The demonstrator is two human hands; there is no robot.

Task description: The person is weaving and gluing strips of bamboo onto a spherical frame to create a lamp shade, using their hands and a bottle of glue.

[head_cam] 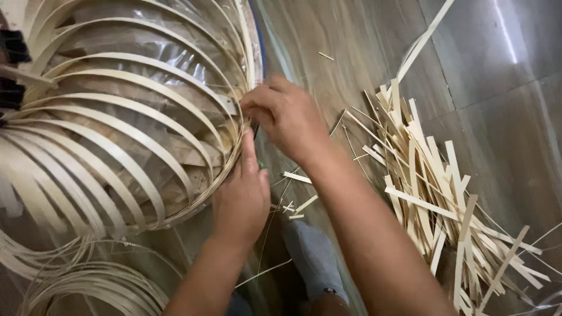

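Observation:
A large round frame of curved pale bamboo strips (117, 123) fills the left half of the view, with clear plastic sheet under its ribs. My left hand (241, 196) presses against the frame's rim at its right edge, thumb pointing up along the rim. Just above it, my right hand (284, 114) pinches the rim where a strip end (225, 105) meets it, fingers closed. Whatever sits between those fingertips is hidden.
A heap of cut bamboo strips and offcuts (436, 193) lies on the grey floor to the right. Coils of thin bamboo strip (99, 287) lie at the bottom left. A foot in a grey sock (313, 254) rests between my arms. Small scraps (295, 205) dot the floor.

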